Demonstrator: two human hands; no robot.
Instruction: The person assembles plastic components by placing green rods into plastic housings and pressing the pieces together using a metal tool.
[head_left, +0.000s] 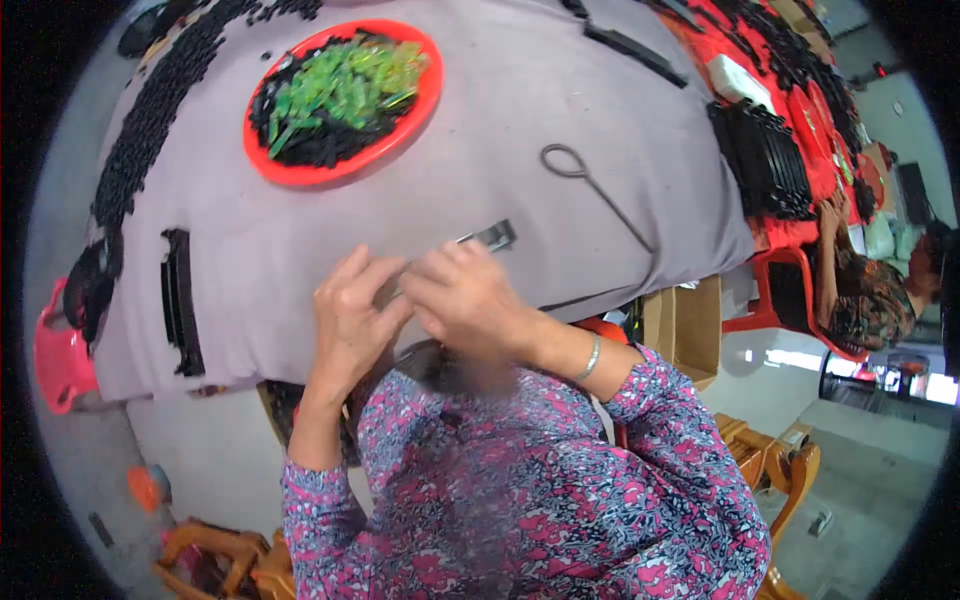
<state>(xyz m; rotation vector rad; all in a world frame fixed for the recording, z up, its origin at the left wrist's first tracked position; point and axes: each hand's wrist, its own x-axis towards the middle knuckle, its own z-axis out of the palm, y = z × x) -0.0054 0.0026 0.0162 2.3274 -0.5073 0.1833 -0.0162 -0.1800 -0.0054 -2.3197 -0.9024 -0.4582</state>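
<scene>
My left hand (352, 312) and my right hand (466, 298) meet above the near edge of the cloth-covered table. Both have bent, closed fingers, with the fingertips brought together. Whatever they pinch is hidden behind the fingers. Just past my right knuckles shows a small black piece (493, 236) with a paler end; I cannot tell whether it touches that hand or lies on the cloth. Farther off, a red round tray (437, 95) holds green translucent pieces (345, 88) heaped over black strips (305, 147). A metal rod with a looped end (607, 200) lies to the right.
Long black strips (181, 302) lie at the left, and a dense band of small black parts (160, 110) runs along the far left edge. Black bars (640, 55) lie at the back. At right, another person (868, 290) sits by a red-covered table; a cardboard box (690, 330) stands nearer.
</scene>
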